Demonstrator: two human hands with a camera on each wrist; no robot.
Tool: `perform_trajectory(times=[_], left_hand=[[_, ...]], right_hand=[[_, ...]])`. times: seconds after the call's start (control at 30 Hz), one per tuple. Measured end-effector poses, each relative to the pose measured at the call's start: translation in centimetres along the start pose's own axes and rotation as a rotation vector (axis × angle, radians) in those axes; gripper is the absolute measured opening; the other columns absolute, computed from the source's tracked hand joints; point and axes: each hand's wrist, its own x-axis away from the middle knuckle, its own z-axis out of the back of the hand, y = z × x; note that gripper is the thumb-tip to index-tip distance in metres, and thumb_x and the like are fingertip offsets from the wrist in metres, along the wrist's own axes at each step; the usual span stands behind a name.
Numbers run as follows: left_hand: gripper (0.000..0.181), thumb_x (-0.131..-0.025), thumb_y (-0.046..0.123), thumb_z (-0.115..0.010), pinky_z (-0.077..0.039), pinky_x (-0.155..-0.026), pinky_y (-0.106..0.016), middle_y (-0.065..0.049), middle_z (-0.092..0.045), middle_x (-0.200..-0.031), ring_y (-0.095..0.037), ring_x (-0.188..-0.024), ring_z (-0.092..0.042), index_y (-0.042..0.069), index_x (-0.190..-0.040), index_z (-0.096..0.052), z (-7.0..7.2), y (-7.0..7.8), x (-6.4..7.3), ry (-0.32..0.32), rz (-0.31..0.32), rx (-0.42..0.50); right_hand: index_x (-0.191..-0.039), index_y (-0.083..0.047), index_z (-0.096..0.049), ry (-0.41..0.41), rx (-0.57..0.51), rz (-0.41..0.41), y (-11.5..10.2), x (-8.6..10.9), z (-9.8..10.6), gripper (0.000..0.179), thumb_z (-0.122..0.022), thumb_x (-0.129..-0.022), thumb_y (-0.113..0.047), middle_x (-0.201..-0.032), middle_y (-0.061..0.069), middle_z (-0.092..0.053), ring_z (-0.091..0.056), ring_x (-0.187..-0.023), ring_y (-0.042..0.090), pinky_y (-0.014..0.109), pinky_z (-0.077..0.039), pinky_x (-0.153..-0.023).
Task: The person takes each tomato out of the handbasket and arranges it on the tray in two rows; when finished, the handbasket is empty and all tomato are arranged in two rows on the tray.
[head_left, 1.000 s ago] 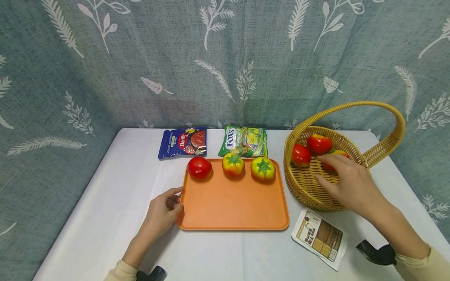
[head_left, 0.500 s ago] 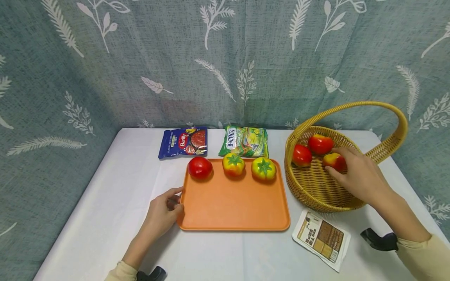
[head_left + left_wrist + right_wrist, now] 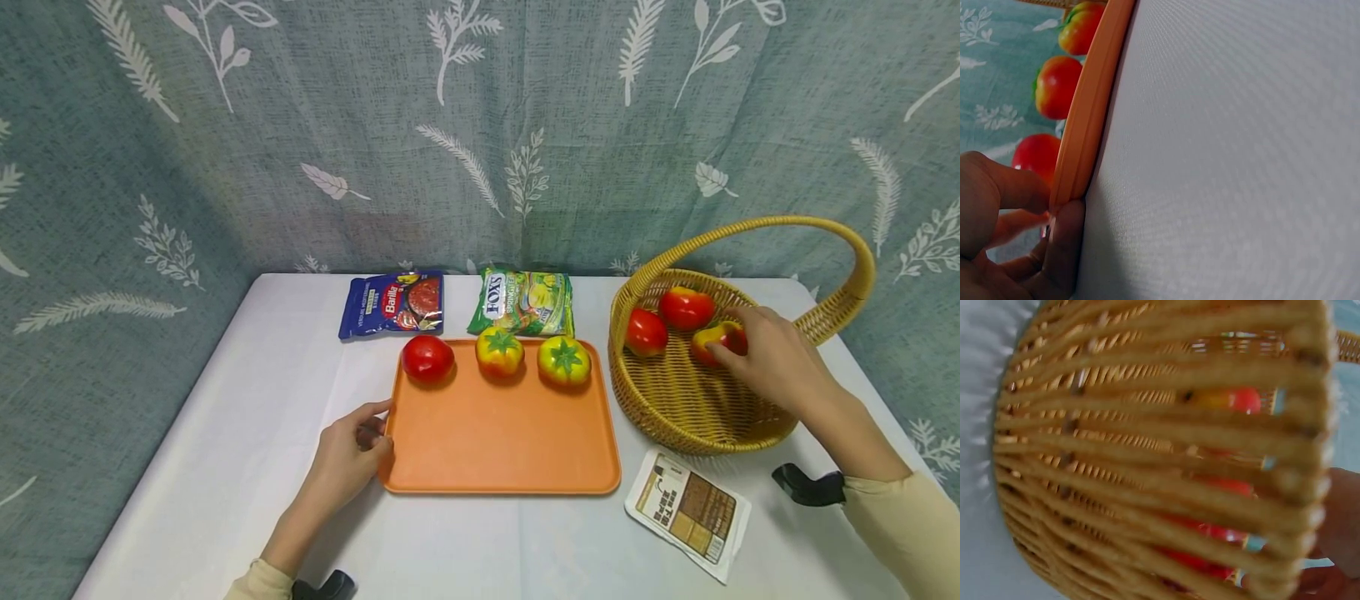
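In the head view my right hand point(image 3: 780, 358) reaches into the wicker basket point(image 3: 645, 408), its thumb and fingers around a red-and-yellow fruit point(image 3: 707, 342); the hand hides part of the fruit. Two more red fruits, one at the back point(image 3: 686, 307) and one at the left point(image 3: 646, 332), lie in the basket beside it. My left hand point(image 3: 347, 454) holds the left edge of the orange tray point(image 3: 502, 450) with curled fingers, as the left wrist view also shows. On the tray's far side sit a red fruit point(image 3: 427, 359) and two yellow-red tomato-like fruits, one central point(image 3: 498, 353) and one right point(image 3: 564, 362).
Behind the tray lie a blue Barilla pouch point(image 3: 392, 305) and a green Fox's bag point(image 3: 521, 302). A white-and-brown packet point(image 3: 687, 514) lies in front of the basket. The basket's tall handle point(image 3: 780, 222) arches above it. Patterned curtains point(image 3: 450, 225) border the white table.
My right hand has moved slightly right and closed its thumb and fingers around the fruit in the basket. The left hand has stayed at the tray's edge.
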Motion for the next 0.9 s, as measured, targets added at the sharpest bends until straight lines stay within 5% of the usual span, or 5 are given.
perform_trajectory(times=[0.3,0.53,0.9], left_hand=[[0.051,-0.080,-0.001,-0.066,-0.049,-0.064,-0.025,-0.006,-0.063,-0.090,-0.017,-0.074,-0.058,0.007,-0.131,-0.065,-0.2,-0.2,-0.1,-0.002,0.010,-0.025],[0.050,-0.080,-0.002,-0.066,-0.048,-0.064,-0.025,-0.006,-0.063,-0.090,-0.017,-0.074,-0.057,0.007,-0.130,-0.065,-0.2,0.0,-0.1,-0.003,0.011,-0.019],[0.050,-0.080,-0.002,-0.065,-0.050,-0.064,-0.024,-0.006,-0.062,-0.089,-0.017,-0.073,-0.058,0.007,-0.130,-0.065,-0.2,-0.1,-0.1,0.003,-0.002,-0.031]], right_hand=[[-0.133,0.016,-0.047,-0.050,0.003,0.007,1.4,-0.8,-0.6,0.060,-0.070,-0.092,-0.022,-0.102,0.032,-0.060,-0.057,-0.083,0.040,0.059,-0.046,-0.070],[-0.131,0.015,-0.048,-0.103,-0.026,-0.012,1.7,-1.3,-1.0,0.060,-0.073,-0.091,-0.021,-0.081,0.016,-0.057,-0.052,-0.068,0.028,0.041,-0.043,-0.055],[-0.130,0.011,-0.051,-0.149,-0.039,-0.016,1.7,-1.1,-1.0,0.067,-0.080,-0.084,-0.026,-0.092,0.020,-0.059,-0.054,-0.077,0.032,0.047,-0.045,-0.063]])
